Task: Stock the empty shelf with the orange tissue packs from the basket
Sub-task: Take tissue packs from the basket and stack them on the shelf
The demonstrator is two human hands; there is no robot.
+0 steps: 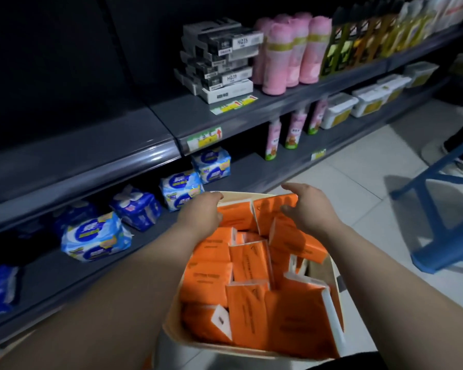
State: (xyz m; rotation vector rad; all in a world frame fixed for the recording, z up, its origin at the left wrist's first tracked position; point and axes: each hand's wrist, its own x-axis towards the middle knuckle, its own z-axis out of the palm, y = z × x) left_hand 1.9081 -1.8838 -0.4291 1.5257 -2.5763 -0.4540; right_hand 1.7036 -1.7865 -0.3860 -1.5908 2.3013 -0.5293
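Orange tissue packs [251,265] filled the basket [171,320] beneath you, your right hand [308,206] hovered spread and empty, left hand [202,209] curled at the far rim, hold unclear, empty shelf [91,137] up-left.

Both hands reached over the far end of a cream basket [171,320] heaped with orange tissue packs [251,265]. The left hand [201,210] bent its fingers near the far rim, grip unclear, while the right hand [309,206] hovered with fingers spread above an upright pack. To the left, the empty grey shelf [78,148] sat above blue tissue packs [96,240].

Dim light on pale tiled floor [358,188], blue stool [449,249]
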